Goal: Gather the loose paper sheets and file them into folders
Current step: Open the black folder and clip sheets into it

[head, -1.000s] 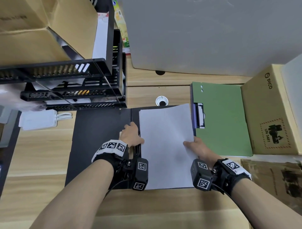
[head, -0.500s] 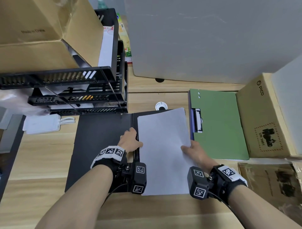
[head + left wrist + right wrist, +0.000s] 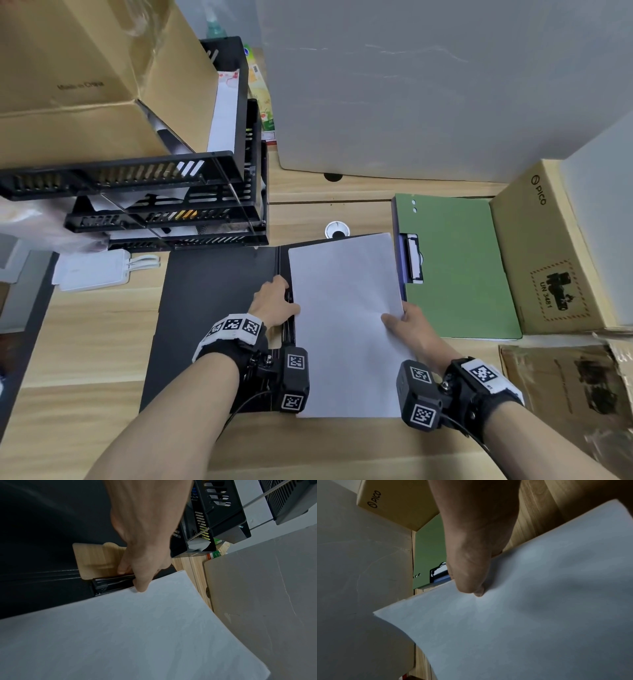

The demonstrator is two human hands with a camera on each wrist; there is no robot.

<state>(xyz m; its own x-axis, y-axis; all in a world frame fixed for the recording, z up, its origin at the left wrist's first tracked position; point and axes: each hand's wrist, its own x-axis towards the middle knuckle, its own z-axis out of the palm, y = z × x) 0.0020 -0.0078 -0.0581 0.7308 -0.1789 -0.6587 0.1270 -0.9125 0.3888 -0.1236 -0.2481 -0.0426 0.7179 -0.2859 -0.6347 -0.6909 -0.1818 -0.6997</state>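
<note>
- Filing step: right hand [image 3: 411, 325] pinches the white paper stack [image 3: 346, 325] over the open black folder [image 3: 212, 308].
- Left hand [image 3: 274, 301] grips the folder's metal clamp [image 3: 111, 582] (apparently lifting it); next, slide the stack's edge under.

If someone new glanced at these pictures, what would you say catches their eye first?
Probably the white sheets at the centre, lying over the right half of an open black folder, with the left hand at the folder's clip and the right hand pinching the sheets' right edge. Next, the green folder just to the right, and the black stacked trays at the upper left.
</note>
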